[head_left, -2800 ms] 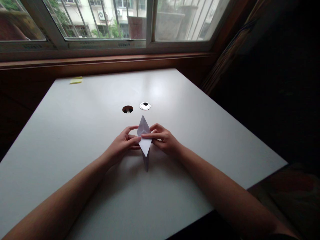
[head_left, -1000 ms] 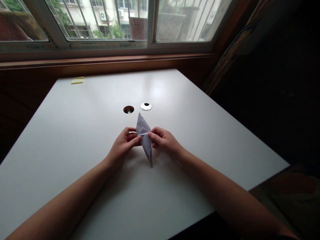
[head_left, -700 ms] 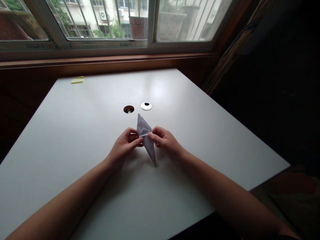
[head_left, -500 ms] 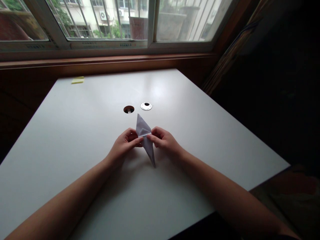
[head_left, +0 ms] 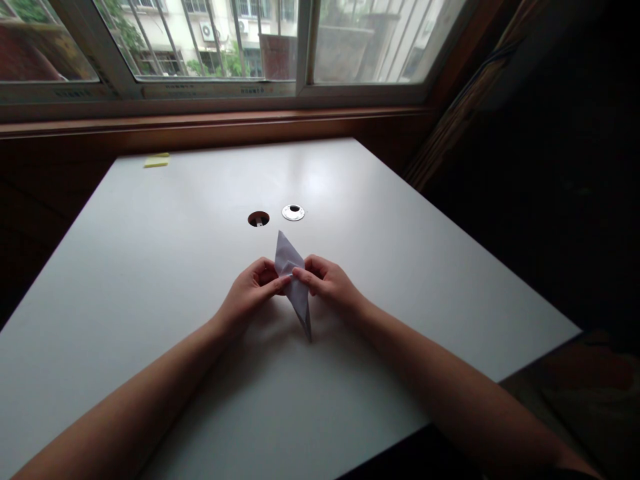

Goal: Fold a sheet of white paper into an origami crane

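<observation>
A folded sheet of pale grey-violet paper (head_left: pixel 299 297), shaped like a narrow diamond, is held just over the white table. One point of it aims away from me toward the table's holes, the other down toward me. My left hand (head_left: pixel 256 283) pinches its left edge, the thumb lying near the middle crease. On the right side my right hand (head_left: pixel 327 280) grips it too, its thumb pressing on the front by the crease. The fingers behind the paper are partly hidden.
The white table (head_left: pixel 150 267) has a round cable hole (head_left: pixel 259 219) and, beside it, a silver grommet cover (head_left: pixel 293 213). Yellow sticky notes (head_left: pixel 157 161) lie at the far left edge. A barred window (head_left: pixel 215 40) stands beyond the table.
The folded paper has tipped slightly and shifted a little toward me. Its central flap looks flatter under my thumbs. Both hands keep their hold.
</observation>
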A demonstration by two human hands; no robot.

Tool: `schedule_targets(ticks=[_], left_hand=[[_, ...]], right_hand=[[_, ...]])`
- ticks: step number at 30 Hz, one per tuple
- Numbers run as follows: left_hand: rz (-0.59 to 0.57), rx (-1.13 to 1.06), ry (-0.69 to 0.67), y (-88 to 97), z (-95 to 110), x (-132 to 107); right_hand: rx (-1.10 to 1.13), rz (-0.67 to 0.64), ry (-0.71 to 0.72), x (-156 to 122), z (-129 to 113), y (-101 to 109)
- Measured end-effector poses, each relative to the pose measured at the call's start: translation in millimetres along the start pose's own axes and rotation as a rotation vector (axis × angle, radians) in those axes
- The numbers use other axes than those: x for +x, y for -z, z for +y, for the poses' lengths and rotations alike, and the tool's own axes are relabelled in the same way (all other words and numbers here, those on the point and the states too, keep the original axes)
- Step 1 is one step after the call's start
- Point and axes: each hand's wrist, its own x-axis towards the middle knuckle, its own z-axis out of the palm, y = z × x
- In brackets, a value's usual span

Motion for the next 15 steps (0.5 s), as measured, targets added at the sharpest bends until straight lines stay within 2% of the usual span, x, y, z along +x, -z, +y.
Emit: schedule_targets(ticks=[15], left_hand=[[0.041,-0.028,0.011,0.3,0.2,-0.2]], right_hand=[[0.037,-0.026,-0.009,-0.7,-1.7,1.4]])
